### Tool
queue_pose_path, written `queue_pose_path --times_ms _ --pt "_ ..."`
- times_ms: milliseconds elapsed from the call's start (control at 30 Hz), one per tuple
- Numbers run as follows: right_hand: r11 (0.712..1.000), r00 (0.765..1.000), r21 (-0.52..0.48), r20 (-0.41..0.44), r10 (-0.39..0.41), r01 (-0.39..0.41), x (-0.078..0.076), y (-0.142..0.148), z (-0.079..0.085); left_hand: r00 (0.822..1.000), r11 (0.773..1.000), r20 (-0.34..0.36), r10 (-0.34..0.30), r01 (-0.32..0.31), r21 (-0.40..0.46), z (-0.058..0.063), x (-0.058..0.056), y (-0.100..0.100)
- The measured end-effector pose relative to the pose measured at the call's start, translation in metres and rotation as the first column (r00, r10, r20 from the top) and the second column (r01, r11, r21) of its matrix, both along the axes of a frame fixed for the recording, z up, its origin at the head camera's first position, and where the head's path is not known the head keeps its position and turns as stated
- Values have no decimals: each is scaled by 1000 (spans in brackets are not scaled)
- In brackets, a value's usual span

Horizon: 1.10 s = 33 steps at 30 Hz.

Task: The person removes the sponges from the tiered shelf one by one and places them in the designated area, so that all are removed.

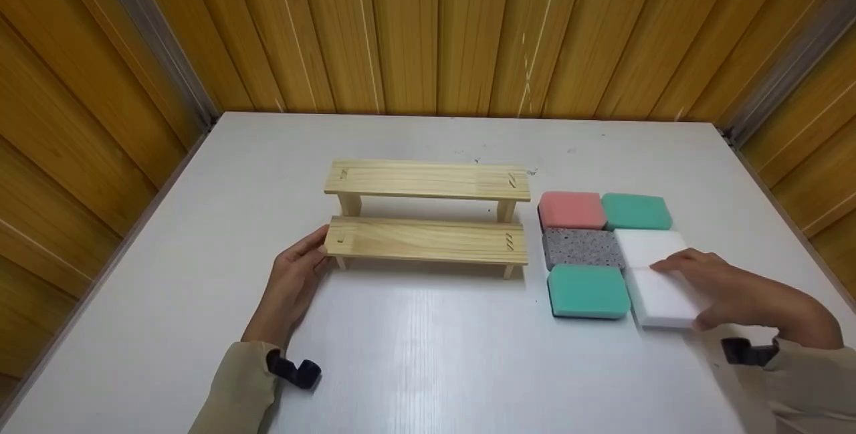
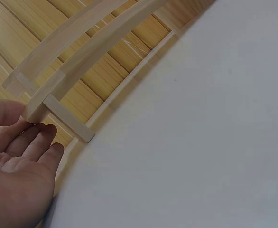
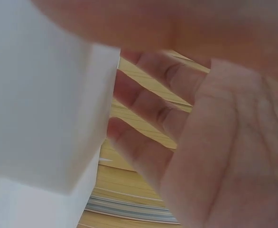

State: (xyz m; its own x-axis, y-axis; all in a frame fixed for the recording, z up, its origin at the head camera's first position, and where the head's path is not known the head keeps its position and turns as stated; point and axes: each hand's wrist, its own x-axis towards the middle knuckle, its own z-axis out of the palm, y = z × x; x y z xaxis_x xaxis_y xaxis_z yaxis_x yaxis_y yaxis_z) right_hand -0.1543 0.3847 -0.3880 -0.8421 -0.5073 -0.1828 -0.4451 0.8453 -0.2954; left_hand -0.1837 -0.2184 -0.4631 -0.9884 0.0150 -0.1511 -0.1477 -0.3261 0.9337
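My left hand (image 1: 292, 280) is at the left end of a pale two-tier wooden stand (image 1: 428, 240). In the left wrist view, its thumb lies at the end of the lower board (image 2: 46, 97), with the fingers beneath. To the right, my right hand (image 1: 742, 290) holds the nearer of two white sponges (image 1: 662, 297), thumb by the near corner and index finger by the seam to the farther white sponge (image 1: 645, 247). In the right wrist view the fingertips (image 3: 117, 128) touch the white side. The nearer sponge's right edge is partly hidden by the hand.
Left of the white sponges lie a grey speckled sponge (image 1: 583, 249) and a green sponge (image 1: 588, 292). Behind them are a pink sponge (image 1: 572, 210) and another green sponge (image 1: 636, 211). All rest on a white table (image 1: 414, 354), with wood-look panels (image 1: 428, 33) beyond its back edge.
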Motion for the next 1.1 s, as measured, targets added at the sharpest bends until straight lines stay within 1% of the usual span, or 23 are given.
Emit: queue_pose_path --times_ms 333,567,733,833,967,1100 --pt "999 997 -21 70 -43 45 0 -4 -6 1000 1000 13 2 -2 5 0 0 0" --pt "996 996 -51 58 -68 71 1 -8 -10 1000 1000 6 4 -4 -13 1 0 1" --pt "995 995 -59 64 -81 85 2 -9 -12 1000 1000 16 11 -11 -14 0 -1 1" --pt "995 996 -57 53 -75 78 3 -8 -13 1000 1000 21 12 -12 -16 0 -1 2" --pt "997 997 -39 30 -66 67 4 -8 -14 1000 1000 8 4 -4 -22 1 0 1" --pt "998 997 -25 35 -64 65 3 -8 -14 1000 1000 1 0 0 -26 1 0 1"
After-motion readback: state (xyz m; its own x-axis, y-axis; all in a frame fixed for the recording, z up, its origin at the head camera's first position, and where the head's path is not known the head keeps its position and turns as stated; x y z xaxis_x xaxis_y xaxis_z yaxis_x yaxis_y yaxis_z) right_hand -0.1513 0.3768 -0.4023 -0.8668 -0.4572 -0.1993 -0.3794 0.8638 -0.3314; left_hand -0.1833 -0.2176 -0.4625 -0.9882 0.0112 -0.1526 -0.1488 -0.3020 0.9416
